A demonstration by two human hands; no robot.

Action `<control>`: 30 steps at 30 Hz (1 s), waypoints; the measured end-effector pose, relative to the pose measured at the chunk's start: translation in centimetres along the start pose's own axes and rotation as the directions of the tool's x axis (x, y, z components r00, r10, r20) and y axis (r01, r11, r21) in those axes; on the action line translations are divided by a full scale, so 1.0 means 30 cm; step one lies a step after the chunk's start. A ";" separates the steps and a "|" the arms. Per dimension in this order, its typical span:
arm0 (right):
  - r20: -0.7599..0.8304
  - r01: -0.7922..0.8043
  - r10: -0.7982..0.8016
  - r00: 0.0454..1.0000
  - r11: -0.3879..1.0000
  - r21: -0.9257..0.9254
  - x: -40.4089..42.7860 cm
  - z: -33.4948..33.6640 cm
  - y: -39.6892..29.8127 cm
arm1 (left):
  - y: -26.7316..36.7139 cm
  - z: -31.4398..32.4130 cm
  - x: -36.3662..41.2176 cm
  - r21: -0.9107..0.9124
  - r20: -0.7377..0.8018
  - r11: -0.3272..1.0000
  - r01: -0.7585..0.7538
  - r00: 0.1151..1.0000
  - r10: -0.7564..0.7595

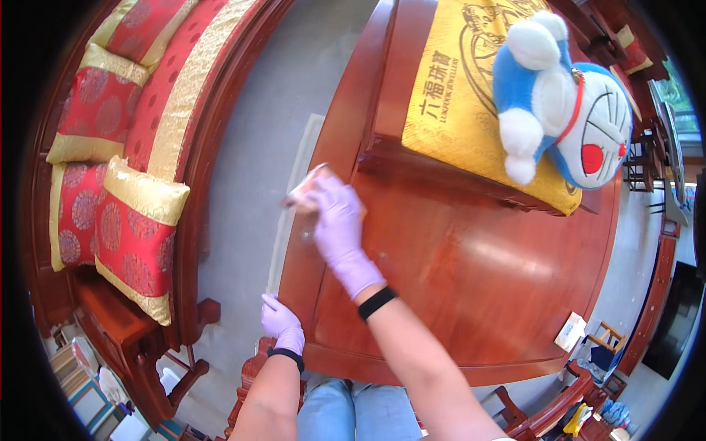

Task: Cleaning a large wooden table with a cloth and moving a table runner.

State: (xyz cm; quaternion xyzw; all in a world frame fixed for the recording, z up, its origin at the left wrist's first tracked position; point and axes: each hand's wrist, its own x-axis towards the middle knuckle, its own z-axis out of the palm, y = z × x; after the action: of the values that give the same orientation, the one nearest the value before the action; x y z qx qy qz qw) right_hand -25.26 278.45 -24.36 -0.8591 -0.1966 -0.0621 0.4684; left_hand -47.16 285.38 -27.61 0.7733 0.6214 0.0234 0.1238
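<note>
My right hand (339, 220), in a thin purple glove, grips a pinkish folded cloth (309, 190). The cloth is blurred, so its exact material is unclear. It is at the left edge strip of a polished reddish-brown wooden table (469, 286). Lower left, my left hand (282, 324), gloved likewise, is beside the table's near left corner. Its fingers are partly curled, and whether they touch the edge cannot be seen. I see nothing held in it. A small clear spot (307, 235) shows on the wood just below the right hand.
On the table's far part, a raised wooden block (380, 116) bears a yellow printed cloth (441, 127) with a blue-and-white plush toy (551, 105) on it. A small white box (570, 332) is at the right edge. Leftward stands a wooden sofa with red-and-gold cushions (135, 237).
</note>
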 end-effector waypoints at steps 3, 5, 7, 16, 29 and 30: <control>0.077 0.137 -0.120 0.990 0.948 -0.287 0.024 -0.068 0.136 | 0.058 0.002 -0.022 -0.033 0.028 0.999 0.034 0.999 -0.033; 0.074 0.133 -0.118 0.990 0.957 -0.259 -0.013 -0.041 0.120 | 0.051 0.004 -0.018 0.024 0.027 1.000 0.017 0.999 -0.018; 0.060 -0.017 0.033 0.998 0.968 -0.249 -0.100 -0.031 0.069 | 0.048 -0.001 -0.021 0.020 0.035 0.999 0.038 0.999 -0.039; 0.283 -0.043 -0.020 0.959 0.976 0.215 -0.246 -0.126 -0.031 | 0.024 0.011 -0.014 0.001 0.032 1.000 -0.009 0.999 0.009; 0.474 0.143 -0.232 0.849 0.966 0.217 -0.419 0.008 -0.099 | 0.036 0.019 -0.018 0.045 0.133 0.999 0.013 0.991 -0.019; 0.418 0.091 -0.206 0.885 0.956 0.278 -0.408 0.013 -0.101 | 0.029 0.021 -0.014 0.092 0.192 0.995 0.031 0.980 -0.048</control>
State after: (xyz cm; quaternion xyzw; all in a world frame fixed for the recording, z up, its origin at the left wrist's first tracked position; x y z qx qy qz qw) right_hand -37.67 276.83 -25.77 -0.7667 -0.3699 0.1241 0.5098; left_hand -46.31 284.70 -27.97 0.7640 0.6221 -0.0822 0.1498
